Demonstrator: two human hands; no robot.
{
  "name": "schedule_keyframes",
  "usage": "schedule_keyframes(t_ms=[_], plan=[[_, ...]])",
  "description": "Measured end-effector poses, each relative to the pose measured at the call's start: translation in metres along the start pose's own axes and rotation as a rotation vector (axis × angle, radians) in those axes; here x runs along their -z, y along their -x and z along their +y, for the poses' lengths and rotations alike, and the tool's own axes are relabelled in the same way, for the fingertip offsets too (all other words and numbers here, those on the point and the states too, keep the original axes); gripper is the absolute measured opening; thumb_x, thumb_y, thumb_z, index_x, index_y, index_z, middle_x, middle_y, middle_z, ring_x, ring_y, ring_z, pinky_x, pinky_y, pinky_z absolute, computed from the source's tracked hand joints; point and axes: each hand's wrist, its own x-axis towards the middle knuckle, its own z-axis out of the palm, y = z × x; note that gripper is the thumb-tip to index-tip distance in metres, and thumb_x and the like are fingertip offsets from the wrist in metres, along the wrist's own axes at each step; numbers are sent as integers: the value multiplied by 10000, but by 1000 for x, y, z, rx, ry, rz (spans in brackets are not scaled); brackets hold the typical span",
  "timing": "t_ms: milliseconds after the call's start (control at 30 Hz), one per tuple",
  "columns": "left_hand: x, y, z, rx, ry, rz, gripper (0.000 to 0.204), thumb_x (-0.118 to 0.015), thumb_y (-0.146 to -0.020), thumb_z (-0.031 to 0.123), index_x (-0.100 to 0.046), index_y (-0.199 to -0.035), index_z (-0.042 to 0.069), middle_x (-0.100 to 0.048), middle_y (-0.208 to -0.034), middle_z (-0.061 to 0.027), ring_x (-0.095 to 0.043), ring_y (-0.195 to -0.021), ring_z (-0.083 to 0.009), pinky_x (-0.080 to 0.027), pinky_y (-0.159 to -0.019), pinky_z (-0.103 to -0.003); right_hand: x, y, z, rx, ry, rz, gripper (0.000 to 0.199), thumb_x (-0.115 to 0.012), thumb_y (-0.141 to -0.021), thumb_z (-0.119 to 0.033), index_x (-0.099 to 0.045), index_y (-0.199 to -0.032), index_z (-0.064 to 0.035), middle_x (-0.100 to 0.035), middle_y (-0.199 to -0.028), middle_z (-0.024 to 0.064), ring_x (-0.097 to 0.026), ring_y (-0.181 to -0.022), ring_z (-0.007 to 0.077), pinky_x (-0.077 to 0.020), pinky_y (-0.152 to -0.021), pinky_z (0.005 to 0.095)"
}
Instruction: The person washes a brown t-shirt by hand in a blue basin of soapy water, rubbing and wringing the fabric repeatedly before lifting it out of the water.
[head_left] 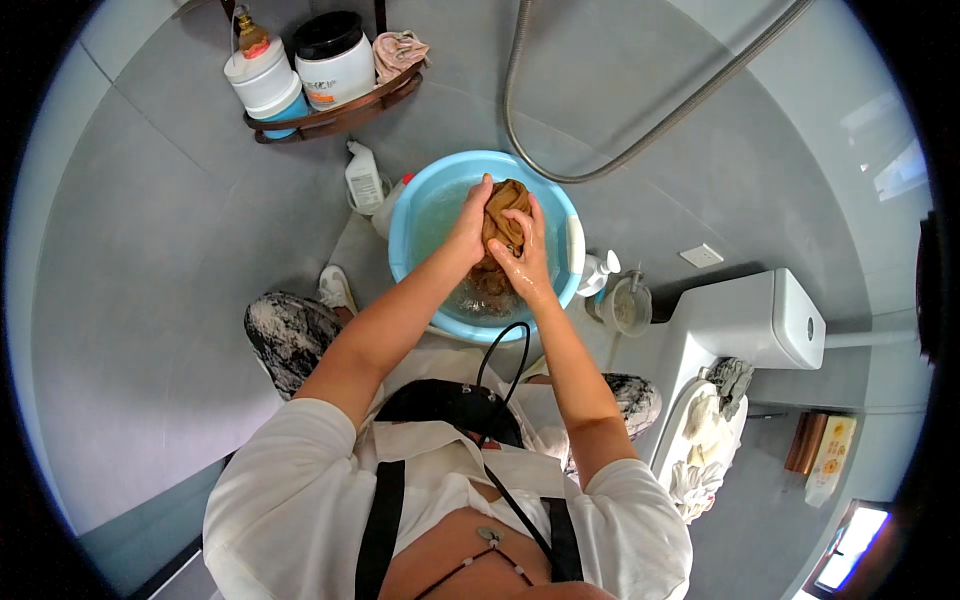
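Note:
Between my two hands is a wet brown cloth (505,208), bunched up over a light blue basin (402,235) of water. My left hand (468,225) presses against the cloth's left side, its fingers pointing away from me. My right hand (528,250) grips the cloth from the right, with its fingers curled over it and its thumb along the near side. A lower part of the cloth hangs down into the water (488,298). Some of the cloth is hidden behind my right fingers.
White bottles (364,178) stand left of the basin; a pump bottle (597,272) and a clear container (628,306) stand right. A metal hose (650,135) hangs behind. A corner shelf (340,118) holds tubs. Clothes (703,440) lie on the toilet (745,320) at right.

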Motion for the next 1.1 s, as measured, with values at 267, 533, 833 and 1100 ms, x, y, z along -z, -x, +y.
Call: schedule_keyframes(t_ms=[267,533,833,1100], plan=[[-8,-3,-12,-275,-120,311,162,-485,-832,178,-496,-865,20,-521,-812,-79,-522,-688,-170,-445,-634,-303,-18,-2,9,-14,-8,246,286,-637,-687,-145,-467,-902,-62,-400,-1077,174,-412,-1008,338,-333,-883,389],[12,-8,-10,-336,-690,401,234,-483,-844,247,-533,-824,18,-508,-752,-63,-491,-669,-175,-420,-652,-350,-16,-3,22,-218,-154,230,249,-593,-755,-159,-476,-929,-25,-487,-962,130,-486,-901,261,-377,-820,330],[17,34,1,-433,-1212,153,486,-555,-811,368,-463,-1152,35,-467,-1157,-146,-453,-1047,-243,-352,-904,-338,-1,5,32,-632,-1285,368,382,-420,-885,-324,-448,-1153,-54,-501,-1144,93,-477,-1050,232,-368,-917,362],[9,54,24,-210,-682,136,511,-645,-728,233,-462,-1155,21,-524,-1103,-111,-476,-1041,-223,-357,-902,-320,25,-9,14,-691,-1343,255,527,-371,-887,-448,-405,-1230,-50,-433,-1261,100,-401,-1156,268,-283,-996,410]])
